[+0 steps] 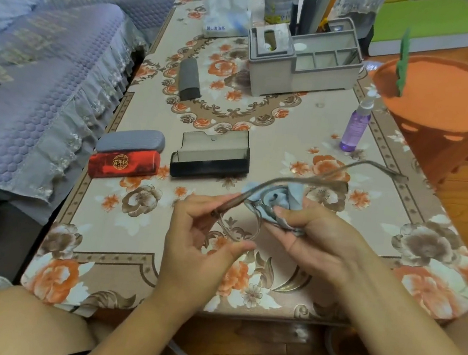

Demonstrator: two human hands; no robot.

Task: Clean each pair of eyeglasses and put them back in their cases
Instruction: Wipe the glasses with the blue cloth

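I see my left hand (199,240) pinching the glasses (255,209) by the frame, while my right hand (316,236) pinches a blue cloth (277,199) around one lens (arms unfolded), just nearer me than the open black case (210,157).

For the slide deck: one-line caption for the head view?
Left hand holds the eyeglasses while the right hand wipes a lens with a blue cloth; open black case waits behind.
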